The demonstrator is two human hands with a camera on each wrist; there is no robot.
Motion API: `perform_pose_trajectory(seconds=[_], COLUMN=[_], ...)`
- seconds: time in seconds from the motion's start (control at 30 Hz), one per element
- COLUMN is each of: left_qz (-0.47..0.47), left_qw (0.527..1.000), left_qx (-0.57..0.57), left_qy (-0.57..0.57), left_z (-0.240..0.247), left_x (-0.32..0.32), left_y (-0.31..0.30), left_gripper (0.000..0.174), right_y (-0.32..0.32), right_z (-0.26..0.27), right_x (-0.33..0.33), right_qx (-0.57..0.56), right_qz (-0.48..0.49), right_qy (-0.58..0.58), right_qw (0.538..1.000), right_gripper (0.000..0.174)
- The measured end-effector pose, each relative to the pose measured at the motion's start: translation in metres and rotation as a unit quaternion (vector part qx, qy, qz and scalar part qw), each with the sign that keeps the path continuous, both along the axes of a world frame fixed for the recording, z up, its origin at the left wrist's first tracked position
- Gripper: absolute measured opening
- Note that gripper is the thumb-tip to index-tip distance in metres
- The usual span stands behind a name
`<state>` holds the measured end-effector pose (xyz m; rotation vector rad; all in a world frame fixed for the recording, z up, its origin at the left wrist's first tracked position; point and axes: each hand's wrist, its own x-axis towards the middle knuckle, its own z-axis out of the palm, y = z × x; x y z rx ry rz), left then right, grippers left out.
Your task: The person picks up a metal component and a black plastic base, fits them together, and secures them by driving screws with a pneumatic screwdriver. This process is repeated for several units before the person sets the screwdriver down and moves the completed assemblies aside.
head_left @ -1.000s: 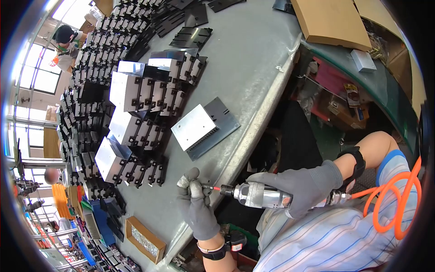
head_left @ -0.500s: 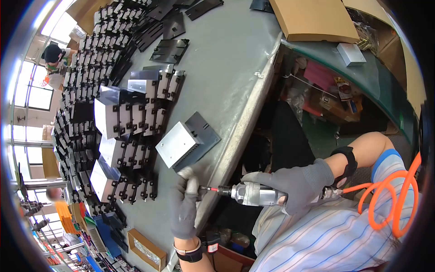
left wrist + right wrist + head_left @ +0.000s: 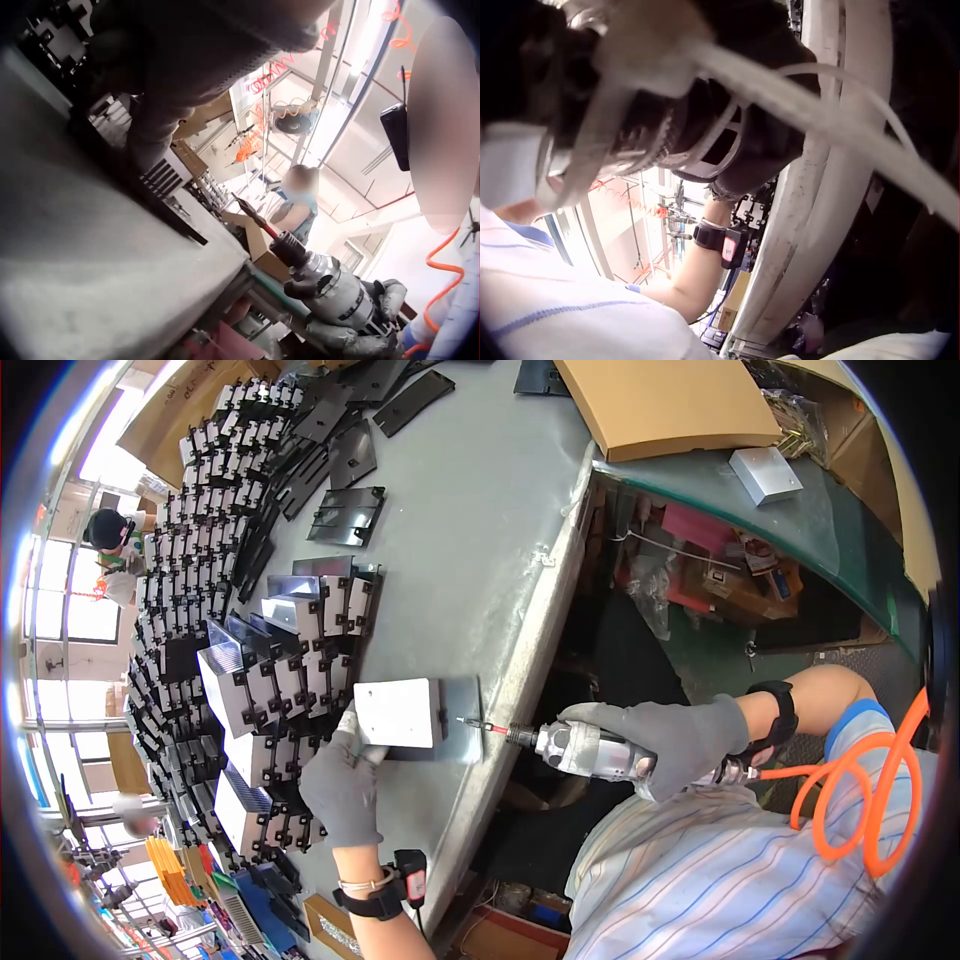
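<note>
In the head view, a silver block (image 3: 397,712) rests on a dark flat plate (image 3: 462,705) near the table's front edge. My gloved left hand (image 3: 342,785) grips the block's left end, its thumb low on the near side. The left wrist view has this hand (image 3: 202,60) dark and close, over the slotted block (image 3: 163,178). Curled round a powered screwdriver (image 3: 590,750), my gloved right hand (image 3: 685,740) holds it level. The bit points left, with its tip over the plate's right part; contact cannot be told. In the right wrist view the glove and tool are blurred.
Stacks of similar blocks (image 3: 245,680) stand left of the left hand, with loose dark plates (image 3: 345,517) beyond. A cardboard box (image 3: 670,405) lies at the back right. An orange hose (image 3: 830,765) coils from the tool. Another person (image 3: 112,545) is at far left.
My left hand has left the bit tip and moved to the block, gripping its left end. Block and plate have turned. The tool's tip is now over the plate.
</note>
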<state>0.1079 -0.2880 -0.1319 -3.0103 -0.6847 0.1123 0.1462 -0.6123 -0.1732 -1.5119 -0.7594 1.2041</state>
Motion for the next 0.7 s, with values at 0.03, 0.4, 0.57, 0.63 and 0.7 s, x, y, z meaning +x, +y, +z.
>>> perform_pose_trajectory(seconds=[0.03,0.4,0.57,0.63,0.7], left_qz=[-0.042,-0.025,-0.011,-0.006,-0.001], left_qw=[0.999,0.974,0.985,0.986,0.985], left_qx=[0.016,-0.174,-0.144,-0.147,-0.152], left_qy=[-0.022,-0.141,-0.090,-0.083,-0.077], left_z=[-0.003,0.015,0.004,0.004,0.003], left_x=[0.000,0.019,0.025,0.025,0.025], left_y=[0.004,-0.025,-0.033,-0.034,-0.034], left_gripper=[0.053,0.049,0.063,0.062,0.062], right_y=[-0.001,0.022,0.024,0.025,0.026], right_z=[-0.003,-0.028,-0.023,-0.027,-0.028], right_x=[-0.001,-0.008,-0.004,-0.006,-0.006], right_qx=[0.000,0.028,0.003,0.009,0.014], right_qz=[0.002,-0.052,-0.025,-0.035,-0.044], right_qy=[-0.008,-0.022,0.013,0.005,-0.005], right_qw=[1.000,0.998,1.000,0.999,0.999], right_gripper=[0.081,0.084,0.085,0.086,0.086])
